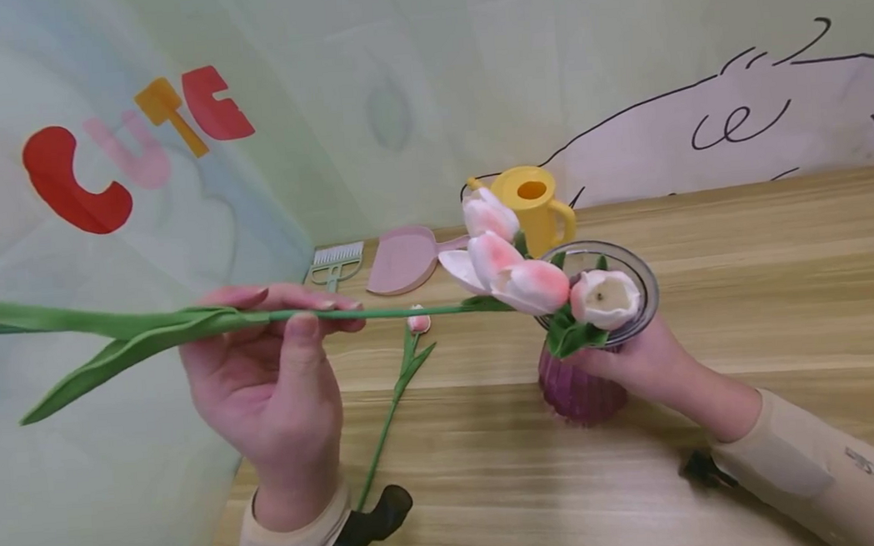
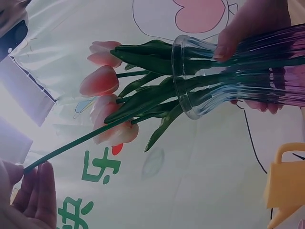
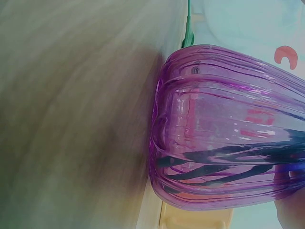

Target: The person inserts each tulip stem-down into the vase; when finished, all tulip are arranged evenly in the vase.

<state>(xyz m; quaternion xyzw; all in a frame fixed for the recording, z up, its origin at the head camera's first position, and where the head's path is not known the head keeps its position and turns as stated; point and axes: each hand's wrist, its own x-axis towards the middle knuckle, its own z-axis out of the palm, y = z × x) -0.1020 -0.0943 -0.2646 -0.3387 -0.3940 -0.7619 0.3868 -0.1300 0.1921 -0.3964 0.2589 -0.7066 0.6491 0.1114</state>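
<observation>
My left hand pinches the green stem of an artificial tulip between thumb and fingers. Its leaves point left, where a pink part is cut off by the frame edge; the stem's other end reaches the blossoms at the vase. My right hand grips the narrow neck of a ribbed glass vase, purple below and clear at the rim. Several pink-and-white tulips stand in it, blossoms above the rim. Dark stems show through the vase wall in the right wrist view. Whether the base touches the table is unclear.
Another tulip lies on the wooden table between the arms. A yellow watering can stands behind the vase. Further left lie a pink dustpan and a small green brush. Printed cloth walls enclose the back and left.
</observation>
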